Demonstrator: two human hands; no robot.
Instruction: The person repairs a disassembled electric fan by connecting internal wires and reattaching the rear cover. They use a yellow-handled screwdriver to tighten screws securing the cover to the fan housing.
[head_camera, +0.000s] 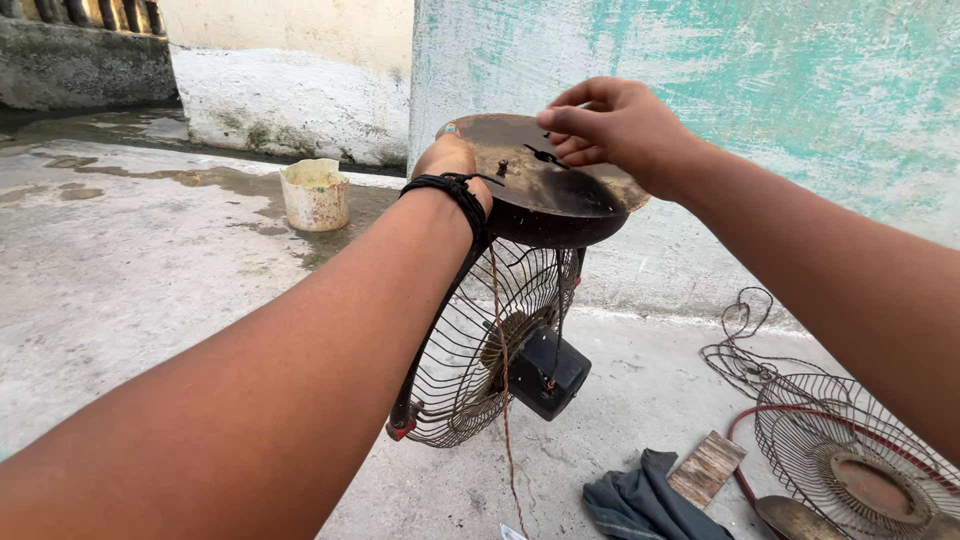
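Observation:
A dismantled old fan hangs upside down in front of me. Its round, dark, rusty base plate (540, 185) faces up, with the wire guard (480, 350) and black motor housing (545, 372) hanging below it. My left hand (450, 160), with black cord wound round the wrist, grips the plate's left edge from behind. Over the plate's top, my right hand (610, 125) pinches its fingertips at a small dark fitting near the centre. A thin brown cord (503, 400) dangles from the plate toward the ground.
A cream plastic bucket (315, 195) stands on the wet concrete at the left. On the ground at the lower right lie a second wire guard (850, 450), tangled wire (745, 350), a small wooden board (708, 467) and a dark cloth (645, 500). A peeling teal wall (780, 90) is close behind.

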